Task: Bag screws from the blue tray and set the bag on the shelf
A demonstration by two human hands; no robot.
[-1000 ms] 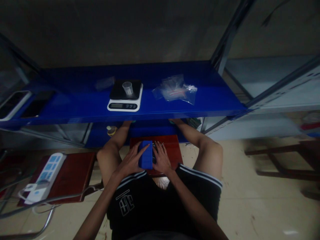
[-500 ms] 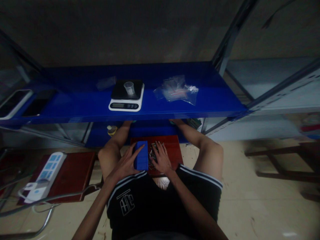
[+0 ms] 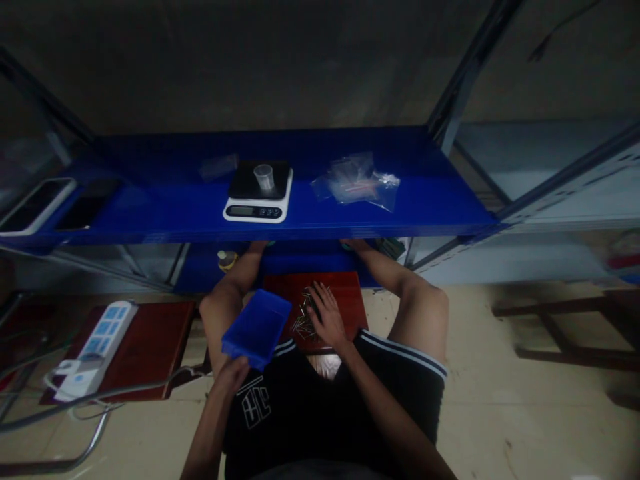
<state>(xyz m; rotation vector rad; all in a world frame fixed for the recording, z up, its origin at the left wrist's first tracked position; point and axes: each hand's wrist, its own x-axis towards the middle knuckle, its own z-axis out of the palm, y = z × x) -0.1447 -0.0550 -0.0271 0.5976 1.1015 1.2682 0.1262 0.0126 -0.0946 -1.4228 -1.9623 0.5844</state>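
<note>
My left hand (image 3: 234,375) is closed on the near end of a blue plastic bin (image 3: 257,325), which is tilted above my left thigh with its hollow side showing. A loose pile of thin metal pieces (image 3: 302,325), like screws or nails, lies on a small reddish-brown wooden stool (image 3: 347,290) between my knees. Over the right part of that pile rests my right hand (image 3: 327,317), palm down with fingers stretched out. Whatever is under its palm is hidden.
Ahead, a blue shelf (image 3: 190,213) carries a kitchen scale (image 3: 257,212) with a clear plastic cup (image 3: 264,177), clear plastic bags (image 3: 357,183) and a white-framed device (image 3: 37,207). A power strip (image 3: 100,347) with cables sits on another stool (image 3: 155,333) to my left.
My left hand has lifted the blue bin off the stool and moved it left toward me, turning its hollow side up. My right hand stays over the metal pieces.
</note>
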